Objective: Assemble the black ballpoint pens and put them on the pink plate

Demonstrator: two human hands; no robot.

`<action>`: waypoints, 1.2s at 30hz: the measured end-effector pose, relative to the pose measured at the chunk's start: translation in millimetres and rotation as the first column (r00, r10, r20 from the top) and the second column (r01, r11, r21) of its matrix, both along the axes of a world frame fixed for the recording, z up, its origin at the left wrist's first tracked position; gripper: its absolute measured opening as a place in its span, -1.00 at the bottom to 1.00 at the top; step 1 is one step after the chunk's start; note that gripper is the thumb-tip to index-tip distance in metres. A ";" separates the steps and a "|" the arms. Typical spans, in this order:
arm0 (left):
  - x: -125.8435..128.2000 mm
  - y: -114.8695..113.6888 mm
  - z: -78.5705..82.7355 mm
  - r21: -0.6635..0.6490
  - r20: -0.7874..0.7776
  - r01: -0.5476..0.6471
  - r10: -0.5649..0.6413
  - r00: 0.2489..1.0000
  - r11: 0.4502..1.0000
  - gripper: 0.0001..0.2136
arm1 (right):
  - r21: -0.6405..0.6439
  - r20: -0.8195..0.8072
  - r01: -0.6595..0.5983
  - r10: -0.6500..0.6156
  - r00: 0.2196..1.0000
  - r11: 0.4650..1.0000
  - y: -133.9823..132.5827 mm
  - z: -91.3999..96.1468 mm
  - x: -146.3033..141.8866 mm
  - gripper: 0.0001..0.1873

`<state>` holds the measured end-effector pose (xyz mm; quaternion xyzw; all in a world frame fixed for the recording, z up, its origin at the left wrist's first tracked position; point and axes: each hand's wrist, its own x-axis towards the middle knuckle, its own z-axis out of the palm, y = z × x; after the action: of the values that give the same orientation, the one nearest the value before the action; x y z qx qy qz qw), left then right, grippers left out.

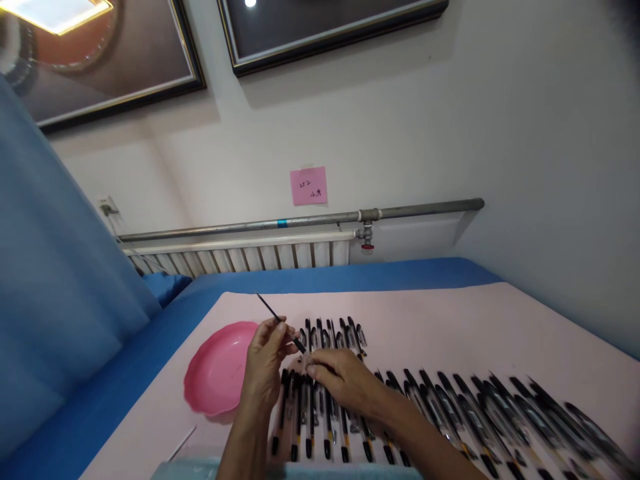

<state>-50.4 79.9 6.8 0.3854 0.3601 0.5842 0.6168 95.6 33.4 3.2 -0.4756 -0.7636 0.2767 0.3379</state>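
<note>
My left hand [270,350] is closed, pinching a thin dark pen refill [267,306] that slants up and left from the fingers. At its lower end sits a black section with a clear pen part just below. My right hand [345,380] is closed on that clear pen part [307,358]; its fingers hide most of it. The two hands nearly meet. Beneath and behind them lie rows of black and clear pens and pen parts [327,427], some with orange bands. A pink scalloped dish [200,383] lies left of my left hand.
More pens [465,407] fan out to the right, blurred at the edge. A thin white stick [183,442] lies near the front. Pink sheeting [425,320] covers the blue surface [415,270]. Behind are a radiator [260,257] and pipe [320,219]; a blue curtain [60,267] hangs left.
</note>
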 end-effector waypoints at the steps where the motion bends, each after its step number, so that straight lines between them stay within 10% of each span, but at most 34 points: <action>1: 0.5 -0.8 0.4 -0.002 -0.020 0.028 -0.028 0.999 1.000 -0.75 | 0.001 -0.017 0.008 -0.008 1.000 1.000 0.0 0.2 -0.1 -0.76; 12: 7.1 -9.9 -0.5 -0.025 -0.139 0.291 -0.292 0.946 0.956 -0.81 | 0.036 -0.104 0.154 -0.149 0.983 0.987 3.2 2.0 -1.9 -0.82; 19: -6.0 0.2 3.5 -0.003 0.003 0.065 -0.065 0.998 0.998 -0.75 | 0.096 -0.147 0.205 -0.190 0.971 0.974 7.8 -5.6 0.5 -0.80; 28: -25.4 6.1 7.1 -0.036 0.020 -0.008 0.009 1.000 0.999 -0.71 | 0.263 0.560 0.009 -0.160 0.813 0.965 45.9 -16.7 -25.6 -0.80; 36: -26.4 7.1 6.3 -0.039 -0.029 -0.018 0.017 0.999 0.999 -0.68 | 0.178 0.726 -0.073 -0.081 0.683 0.981 61.1 -21.6 -31.2 -0.82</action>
<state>-76.8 87.0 13.1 0.3784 0.3839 0.5768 0.6138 64.4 94.5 -18.4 -0.5128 -0.8569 -0.0113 0.0509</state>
